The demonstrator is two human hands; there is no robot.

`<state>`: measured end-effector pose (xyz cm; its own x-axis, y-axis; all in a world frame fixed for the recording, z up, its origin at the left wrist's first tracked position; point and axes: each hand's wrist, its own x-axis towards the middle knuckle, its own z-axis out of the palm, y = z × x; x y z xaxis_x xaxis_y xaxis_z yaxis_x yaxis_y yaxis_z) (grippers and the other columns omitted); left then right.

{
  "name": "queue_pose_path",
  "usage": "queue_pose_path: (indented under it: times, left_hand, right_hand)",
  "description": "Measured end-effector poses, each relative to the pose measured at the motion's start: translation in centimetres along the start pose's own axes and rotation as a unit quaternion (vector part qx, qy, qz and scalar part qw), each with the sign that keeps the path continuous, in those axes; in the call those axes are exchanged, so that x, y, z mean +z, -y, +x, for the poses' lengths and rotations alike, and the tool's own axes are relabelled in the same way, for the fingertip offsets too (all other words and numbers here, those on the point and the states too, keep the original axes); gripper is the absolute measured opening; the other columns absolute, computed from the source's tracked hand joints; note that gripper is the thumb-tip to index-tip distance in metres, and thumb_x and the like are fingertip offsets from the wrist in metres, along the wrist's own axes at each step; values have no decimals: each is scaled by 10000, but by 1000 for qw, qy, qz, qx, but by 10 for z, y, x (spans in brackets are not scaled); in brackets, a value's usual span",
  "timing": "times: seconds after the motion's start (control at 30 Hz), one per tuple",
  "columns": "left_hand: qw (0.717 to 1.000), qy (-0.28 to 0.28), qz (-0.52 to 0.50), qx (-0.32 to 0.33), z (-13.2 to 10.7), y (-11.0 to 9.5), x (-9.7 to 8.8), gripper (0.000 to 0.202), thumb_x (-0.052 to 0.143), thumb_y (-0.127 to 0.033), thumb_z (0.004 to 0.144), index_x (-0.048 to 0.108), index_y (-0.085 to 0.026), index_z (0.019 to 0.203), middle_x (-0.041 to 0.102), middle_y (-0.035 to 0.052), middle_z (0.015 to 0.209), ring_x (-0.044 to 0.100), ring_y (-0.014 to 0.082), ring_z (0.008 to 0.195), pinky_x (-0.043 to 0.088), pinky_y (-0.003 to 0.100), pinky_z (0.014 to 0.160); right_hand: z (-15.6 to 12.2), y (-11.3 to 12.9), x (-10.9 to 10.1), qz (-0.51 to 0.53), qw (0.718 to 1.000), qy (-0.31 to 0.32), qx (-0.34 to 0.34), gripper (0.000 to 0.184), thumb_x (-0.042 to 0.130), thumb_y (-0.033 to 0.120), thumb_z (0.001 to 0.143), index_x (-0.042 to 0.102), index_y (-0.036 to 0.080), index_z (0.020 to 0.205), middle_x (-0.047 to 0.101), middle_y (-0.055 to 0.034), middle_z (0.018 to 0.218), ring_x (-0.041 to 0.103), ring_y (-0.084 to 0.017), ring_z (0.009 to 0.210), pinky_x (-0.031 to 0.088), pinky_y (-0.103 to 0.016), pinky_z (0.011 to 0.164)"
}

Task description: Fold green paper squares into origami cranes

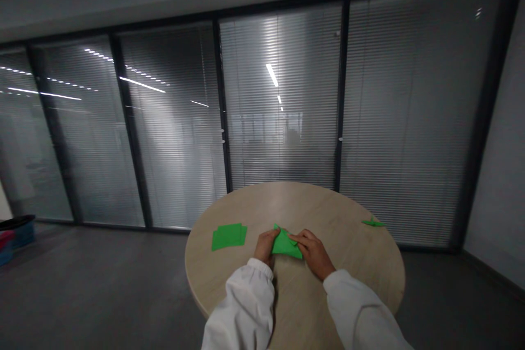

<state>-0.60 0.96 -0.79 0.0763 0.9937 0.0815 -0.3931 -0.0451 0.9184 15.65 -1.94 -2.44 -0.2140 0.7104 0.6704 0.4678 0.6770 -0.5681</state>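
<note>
A partly folded sheet of green paper (286, 247) is held between my two hands over the near middle of the round table. My left hand (266, 243) grips its left edge, with the thumb on top near the upper corner. On the right side, my right hand (314, 251) pinches a folded flap, its fingers pointing left across the paper. The undersides of both hands are hidden. Left of them lies a small stack of flat green paper sheets (228, 235), slightly fanned. Near the table's right edge sits a small folded green paper piece (373, 223).
The round wooden table (287, 197) stands before a glass partition with blinds (283, 98). Blue and pink containers (20, 235) stand on the grey floor at far left. A plain wall (500, 191) closes off the right side.
</note>
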Motion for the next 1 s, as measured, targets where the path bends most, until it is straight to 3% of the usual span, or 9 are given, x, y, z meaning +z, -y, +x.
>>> queue_pose_path:
  times: [0.17,0.37,0.47,0.57,0.67,0.8,1.0]
  left_hand:
    - [999,27,16,15,3,0,-1,376,756,-438,593,708,-91,729,678,62,632,600,146,549,451,252,560]
    - [996,25,87,25,1,-3,0,429,846,-394,430,714,-108,722,663,31,600,571,134,532,432,244,552]
    - [994,18,106,34,0,-5,0,399,821,-442,447,684,-107,613,612,6,521,522,118,482,398,233,504]
    - [989,5,134,65,-1,-6,1,411,803,-478,443,639,-112,535,551,-20,466,471,101,449,363,222,472]
    - [981,1,169,90,-2,-7,2,421,790,-493,446,615,-116,512,505,-36,448,429,87,435,330,212,452]
    - [977,5,191,91,-5,-9,5,438,774,-515,458,585,-121,494,465,-44,445,399,79,431,305,207,439]
    - [980,14,183,78,-6,-10,7,465,770,-539,445,563,-124,481,450,-44,443,394,81,431,299,210,434]
  right_hand:
    - [-1,2,1,-29,999,6,-21,448,420,52,815,614,268,1155,551,-47,846,521,-172,835,448,-296,784]
    - [-1,7,-1,3,1000,16,-16,455,408,55,779,638,247,1121,539,-49,863,523,-169,841,445,-300,795]
    - [2,6,-2,91,996,16,21,352,401,171,837,668,228,1059,580,-57,917,546,-176,887,437,-311,826]
    - [4,4,0,196,975,-7,105,323,439,369,866,650,206,1047,631,-65,990,561,-203,950,424,-333,862]
    - [6,1,4,258,948,-7,184,382,565,509,765,657,174,925,666,-57,874,590,-215,840,445,-313,757]
    - [5,-2,8,270,938,23,217,403,647,553,657,644,150,674,624,-13,638,557,-174,645,407,-270,614]
    - [5,-3,7,276,930,26,243,380,687,523,608,630,148,620,594,14,559,516,-143,559,365,-252,554]
